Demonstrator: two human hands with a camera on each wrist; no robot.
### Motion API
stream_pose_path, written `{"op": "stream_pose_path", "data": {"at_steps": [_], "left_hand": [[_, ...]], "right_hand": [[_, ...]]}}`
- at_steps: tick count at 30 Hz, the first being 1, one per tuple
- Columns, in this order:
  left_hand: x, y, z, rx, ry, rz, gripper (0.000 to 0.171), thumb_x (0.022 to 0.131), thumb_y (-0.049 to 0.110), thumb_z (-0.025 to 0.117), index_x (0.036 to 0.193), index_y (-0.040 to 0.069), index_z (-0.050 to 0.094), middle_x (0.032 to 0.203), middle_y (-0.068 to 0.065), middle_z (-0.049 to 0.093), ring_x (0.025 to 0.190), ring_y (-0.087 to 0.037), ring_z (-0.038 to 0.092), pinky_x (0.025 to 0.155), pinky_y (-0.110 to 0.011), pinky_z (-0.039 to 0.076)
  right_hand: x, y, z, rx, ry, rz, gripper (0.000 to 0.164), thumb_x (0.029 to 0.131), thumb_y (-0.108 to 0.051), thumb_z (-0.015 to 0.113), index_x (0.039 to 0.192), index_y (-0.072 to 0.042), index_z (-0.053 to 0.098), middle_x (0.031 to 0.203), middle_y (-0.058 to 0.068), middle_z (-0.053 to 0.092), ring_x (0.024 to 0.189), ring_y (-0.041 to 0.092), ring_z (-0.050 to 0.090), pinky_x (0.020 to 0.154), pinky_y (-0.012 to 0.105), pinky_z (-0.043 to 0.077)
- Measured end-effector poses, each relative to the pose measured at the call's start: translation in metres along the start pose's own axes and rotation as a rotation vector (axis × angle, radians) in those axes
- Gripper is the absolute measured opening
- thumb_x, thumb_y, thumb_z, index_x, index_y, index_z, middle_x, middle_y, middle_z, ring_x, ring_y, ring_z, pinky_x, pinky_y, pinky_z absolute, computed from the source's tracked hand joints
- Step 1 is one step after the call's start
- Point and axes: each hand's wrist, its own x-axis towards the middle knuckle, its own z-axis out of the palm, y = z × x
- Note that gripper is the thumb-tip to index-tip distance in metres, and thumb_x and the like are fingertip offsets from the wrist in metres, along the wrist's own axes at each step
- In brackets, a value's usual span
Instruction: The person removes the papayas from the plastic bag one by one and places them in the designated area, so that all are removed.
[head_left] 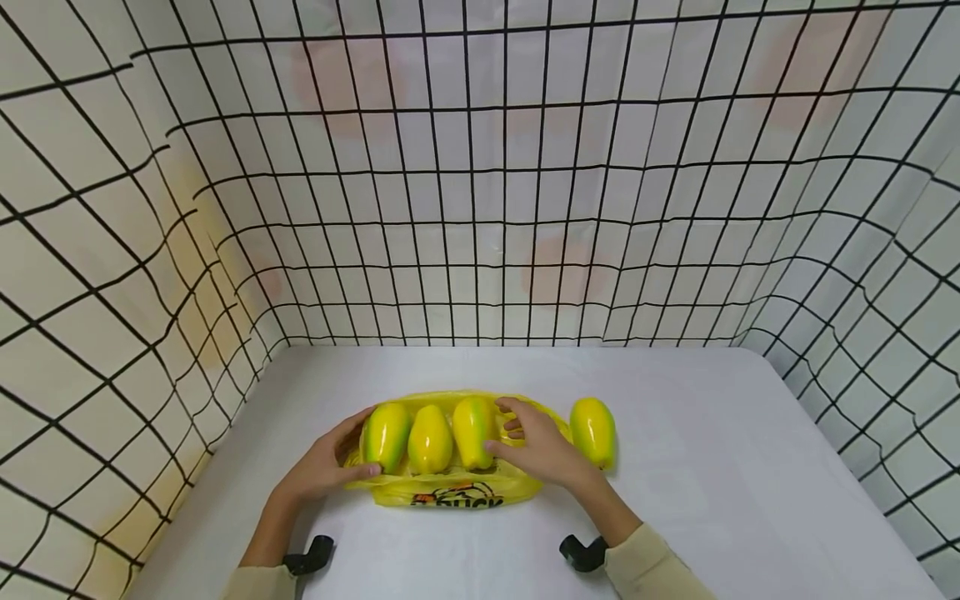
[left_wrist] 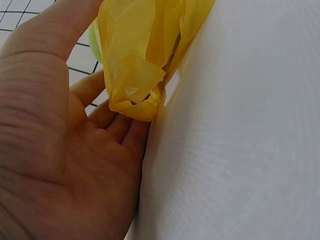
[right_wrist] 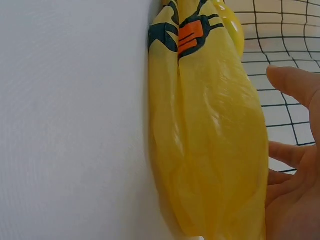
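Note:
A yellow plastic bag [head_left: 408,490] with dark printing lies open upward, and three glossy yellow-green mango-like fruits [head_left: 431,440] sit side by side in it. My left hand [head_left: 324,462] holds the bag's left end beside the leftmost fruit, its thumb in front and its fingers at the back. In the left wrist view the crumpled bag [left_wrist: 132,60] lies between that thumb and the fingers. Over the bag's right part, my right hand [head_left: 542,446] is spread, its thumb tip close to the rightmost fruit in the bag [head_left: 470,429]. Nothing is gripped in it.
Another yellow-green fruit [head_left: 592,432] lies on the white table [head_left: 697,483], just right of the bag. Black wire mesh [head_left: 487,192] stands at the back and both sides of the table. Each wrist carries a black camera mount [head_left: 309,556].

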Motion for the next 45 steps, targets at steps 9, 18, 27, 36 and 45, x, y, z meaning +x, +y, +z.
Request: {"op": "stream_pose_path", "data": {"at_steps": [9, 18, 27, 36, 45], "left_hand": [[0.000, 0.001, -0.001, -0.021, -0.007, 0.008, 0.096, 0.081, 0.043, 0.085, 0.161, 0.026, 0.034, 0.166, -0.008, 0.037, 0.151, -0.039, 0.038, 0.121, -0.060, 0.034], [-0.001, 0.002, -0.001, -0.022, -0.001, 0.000, 0.097, 0.080, 0.043, 0.086, 0.161, 0.026, 0.035, 0.166, -0.007, 0.038, 0.152, -0.038, 0.038, 0.122, -0.058, 0.034], [-0.001, 0.001, 0.000, -0.013, -0.003, -0.005, 0.098, 0.080, 0.044, 0.086, 0.161, 0.022, 0.035, 0.166, -0.007, 0.038, 0.152, -0.036, 0.038, 0.122, -0.057, 0.034], [0.001, 0.004, 0.001, 0.004, -0.002, -0.014, 0.099, 0.081, 0.046, 0.085, 0.161, 0.019, 0.034, 0.166, -0.010, 0.037, 0.152, -0.038, 0.037, 0.122, -0.057, 0.034], [0.001, 0.001, 0.001, 0.002, -0.005, -0.013, 0.098, 0.080, 0.045, 0.086, 0.161, 0.023, 0.034, 0.166, -0.008, 0.037, 0.153, -0.036, 0.037, 0.122, -0.056, 0.033]], "right_hand": [[0.011, 0.003, 0.013, -0.069, 0.008, 0.059, 0.088, 0.089, -0.060, 0.073, 0.157, -0.014, 0.039, 0.149, 0.009, 0.055, 0.118, 0.025, 0.063, 0.096, 0.043, 0.059], [0.016, 0.004, 0.023, -0.059, -0.003, 0.046, 0.094, 0.089, -0.061, 0.072, 0.159, -0.012, 0.034, 0.142, 0.015, 0.060, 0.123, 0.029, 0.062, 0.099, 0.047, 0.057], [0.018, 0.003, 0.029, -0.074, 0.017, 0.053, 0.092, 0.089, -0.062, 0.071, 0.159, -0.016, 0.035, 0.140, 0.014, 0.062, 0.124, 0.029, 0.062, 0.102, 0.050, 0.056], [0.018, 0.002, 0.027, -0.040, 0.045, 0.066, 0.086, 0.088, -0.054, 0.077, 0.157, -0.021, 0.038, 0.131, 0.011, 0.065, 0.110, 0.022, 0.063, 0.094, 0.042, 0.058], [0.012, -0.001, 0.022, -0.018, 0.049, 0.078, 0.086, 0.087, -0.054, 0.078, 0.157, -0.022, 0.038, 0.132, 0.011, 0.065, 0.112, 0.022, 0.065, 0.096, 0.044, 0.059]]}}
